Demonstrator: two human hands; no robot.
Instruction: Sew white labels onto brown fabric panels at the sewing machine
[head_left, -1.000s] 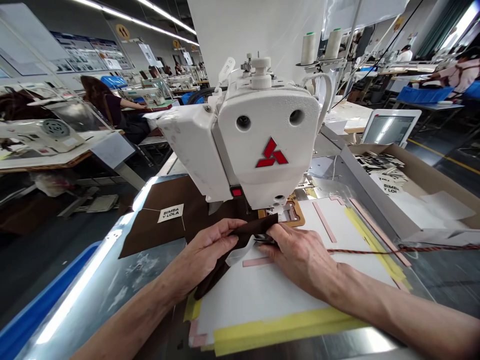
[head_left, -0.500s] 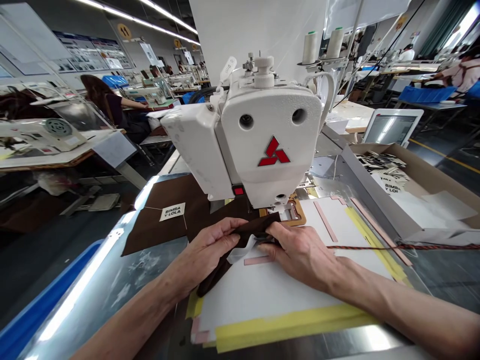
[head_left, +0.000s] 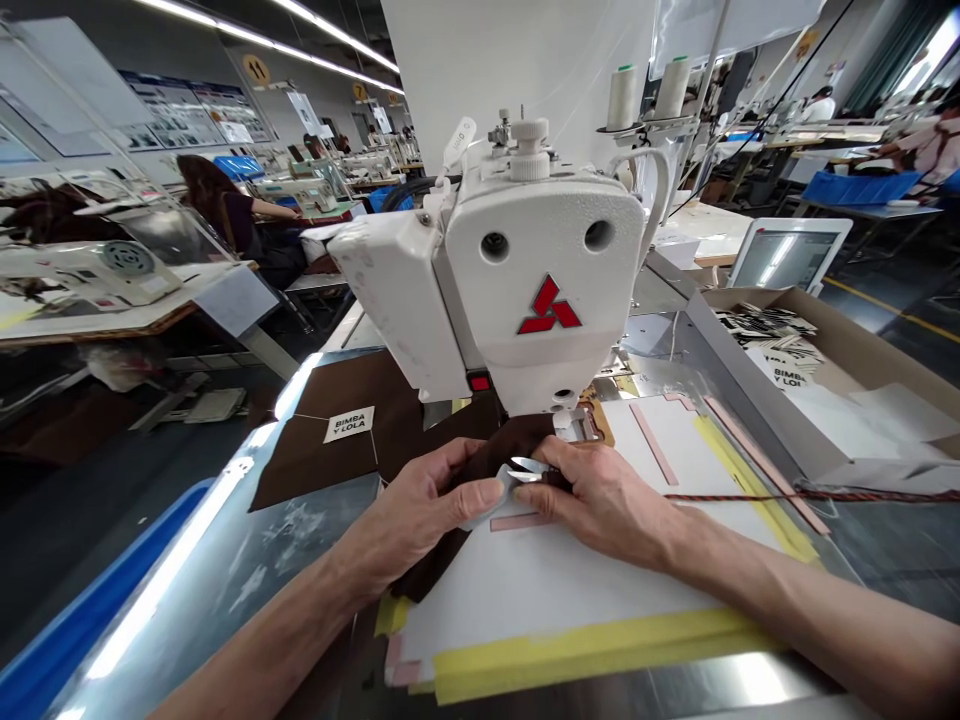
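Holding brown cloth [head_left: 523, 436] and snips [head_left: 553, 478]

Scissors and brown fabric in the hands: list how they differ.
The scissors have slim, shiny blades; the brown fabric is dark and matte. The scissors stand open in the right hand; the fabric is bent, held by the left hand. Both are partly hidden by the hands.

Left hand [head_left: 427, 500] pinching, right hand [head_left: 604, 495] curled (thumbs [head_left: 480, 498] facing), forearms [head_left: 292, 625] angled inward
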